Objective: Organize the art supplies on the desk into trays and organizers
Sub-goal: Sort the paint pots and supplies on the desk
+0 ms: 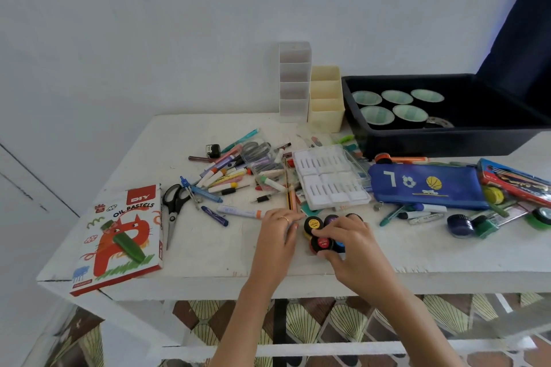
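Near front edge of white desk (208, 259): cluster of small black-lidded paint pots (313, 223), labels yellow, red, purple, blue. Right hand (354, 243) draped over cluster, fingers curled round red and blue pots, thumb under red one. Left hand (278, 232) just beside yellow pot, fingers bent toward it; actual hold on a pot impossible to tell. At back right: black tray (447, 140) with five cups, cream organizer (326, 116) and white organizer (293, 110) side by side, upright. Far left: oil pastels box (119, 238), scissors (174, 205) beside it.
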Action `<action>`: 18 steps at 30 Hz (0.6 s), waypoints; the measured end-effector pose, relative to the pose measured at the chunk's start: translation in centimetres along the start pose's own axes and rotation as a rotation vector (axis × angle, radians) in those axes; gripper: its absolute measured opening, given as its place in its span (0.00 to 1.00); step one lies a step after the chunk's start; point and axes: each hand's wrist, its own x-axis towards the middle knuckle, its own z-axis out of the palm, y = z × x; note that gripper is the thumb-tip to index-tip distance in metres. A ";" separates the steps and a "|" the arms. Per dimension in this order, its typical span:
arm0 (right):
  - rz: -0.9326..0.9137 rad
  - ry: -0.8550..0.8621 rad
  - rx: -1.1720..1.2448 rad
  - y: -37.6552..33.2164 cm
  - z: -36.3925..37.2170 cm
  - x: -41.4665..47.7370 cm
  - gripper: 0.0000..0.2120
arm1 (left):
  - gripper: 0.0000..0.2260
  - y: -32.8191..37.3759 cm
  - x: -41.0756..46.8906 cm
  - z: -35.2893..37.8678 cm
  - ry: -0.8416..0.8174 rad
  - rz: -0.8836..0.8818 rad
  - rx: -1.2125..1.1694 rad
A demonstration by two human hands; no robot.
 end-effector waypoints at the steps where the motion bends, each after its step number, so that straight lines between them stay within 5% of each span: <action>1: -0.009 -0.015 -0.026 -0.1 0.0 0.2 0.18 | 0.12 0.0 0.0 0.1 -0.001 0.015 0.018; 18: 0.126 -0.207 -0.178 -2.4 -0.8 2.0 0.13 | 0.15 -0.2 0.2 0.1 0.008 0.018 0.022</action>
